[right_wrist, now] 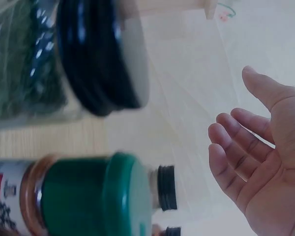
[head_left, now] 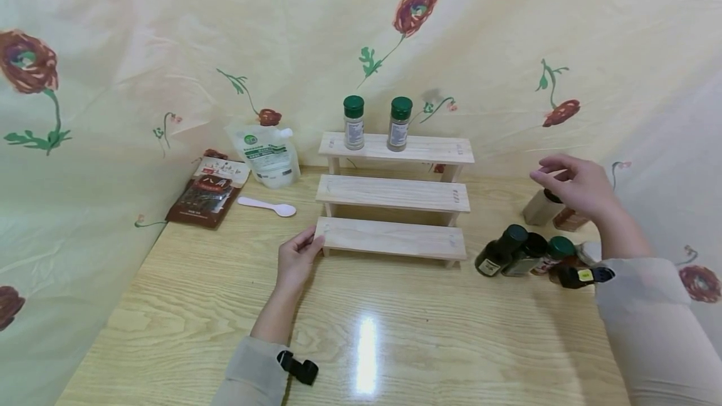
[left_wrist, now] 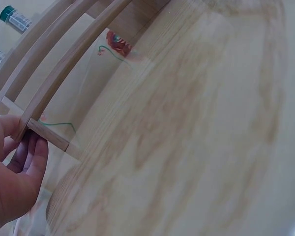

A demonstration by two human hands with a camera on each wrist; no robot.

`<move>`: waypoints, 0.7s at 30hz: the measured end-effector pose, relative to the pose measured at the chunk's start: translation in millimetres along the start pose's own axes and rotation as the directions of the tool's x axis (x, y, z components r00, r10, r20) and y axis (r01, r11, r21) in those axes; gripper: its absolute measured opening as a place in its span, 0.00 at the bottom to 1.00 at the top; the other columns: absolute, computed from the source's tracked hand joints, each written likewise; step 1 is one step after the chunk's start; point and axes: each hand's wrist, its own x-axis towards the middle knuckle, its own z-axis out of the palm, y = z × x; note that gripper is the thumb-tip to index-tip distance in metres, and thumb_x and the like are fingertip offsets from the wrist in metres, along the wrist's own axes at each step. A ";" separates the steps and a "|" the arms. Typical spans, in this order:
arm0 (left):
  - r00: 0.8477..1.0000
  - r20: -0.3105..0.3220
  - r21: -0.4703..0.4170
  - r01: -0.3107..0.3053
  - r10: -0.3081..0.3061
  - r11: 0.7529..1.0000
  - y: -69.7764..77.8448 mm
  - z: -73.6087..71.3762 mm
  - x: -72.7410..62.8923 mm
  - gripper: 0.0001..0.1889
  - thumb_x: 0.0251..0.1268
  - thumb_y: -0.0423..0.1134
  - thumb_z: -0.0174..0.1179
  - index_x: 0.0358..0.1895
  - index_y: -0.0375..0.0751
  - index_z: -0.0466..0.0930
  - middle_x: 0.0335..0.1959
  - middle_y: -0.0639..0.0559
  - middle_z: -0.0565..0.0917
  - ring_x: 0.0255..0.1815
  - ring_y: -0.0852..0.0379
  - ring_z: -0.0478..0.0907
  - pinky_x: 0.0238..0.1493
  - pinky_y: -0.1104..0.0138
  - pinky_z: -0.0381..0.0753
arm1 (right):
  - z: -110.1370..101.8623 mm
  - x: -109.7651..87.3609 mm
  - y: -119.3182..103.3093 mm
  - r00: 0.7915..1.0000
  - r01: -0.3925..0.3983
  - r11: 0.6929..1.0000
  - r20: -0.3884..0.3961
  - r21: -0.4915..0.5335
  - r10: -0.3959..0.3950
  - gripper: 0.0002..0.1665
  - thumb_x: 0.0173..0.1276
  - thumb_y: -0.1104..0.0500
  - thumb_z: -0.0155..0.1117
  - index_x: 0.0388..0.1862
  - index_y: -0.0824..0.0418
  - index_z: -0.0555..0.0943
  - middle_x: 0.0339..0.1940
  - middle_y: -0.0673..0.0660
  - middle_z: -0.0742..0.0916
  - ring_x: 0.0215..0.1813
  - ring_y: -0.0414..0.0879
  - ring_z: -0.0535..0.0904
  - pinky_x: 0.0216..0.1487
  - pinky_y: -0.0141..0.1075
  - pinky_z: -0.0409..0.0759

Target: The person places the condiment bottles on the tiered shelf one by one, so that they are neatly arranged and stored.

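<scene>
A three-tier wooden rack (head_left: 389, 237) stands on the table. Its lowest tier is pinched at the left end by my left hand (head_left: 296, 262); in the left wrist view the thumb lies on the board and the fingers (left_wrist: 38, 160) curl beneath its corner. Two spice jars with green caps, one on the left (head_left: 354, 133) and one on the right (head_left: 398, 135), sit on the top tier. Over the group of bottles at the right hovers my right hand (head_left: 583, 187), holding nothing, its fingers (right_wrist: 241, 140) loosely bent. A pale bottle with a black cap (head_left: 543, 207) is just below it.
Right of the rack cluster several bottles, including a dark green-capped one (head_left: 512, 240) and a black-capped jar (head_left: 526, 257). To the left lie a brown spice packet (head_left: 205, 196), a white spouted pouch (head_left: 269, 158) and a white spoon (head_left: 266, 205). Flowered cloth (head_left: 254, 49) hangs behind.
</scene>
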 end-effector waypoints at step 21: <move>1.000 0.007 0.019 -0.010 0.009 1.000 -1.4 -1.3 0.8 0.20 0.68 0.31 0.66 0.60 0.28 0.80 0.46 0.40 0.83 0.40 0.63 0.80 0.47 0.74 0.85 | 2.0 -4.0 42.0 0.995 -0.097 0.993 0.000 -0.064 0.097 0.38 0.76 0.41 0.59 0.64 0.75 0.73 0.58 0.79 0.77 0.50 0.72 0.78 0.27 0.36 0.78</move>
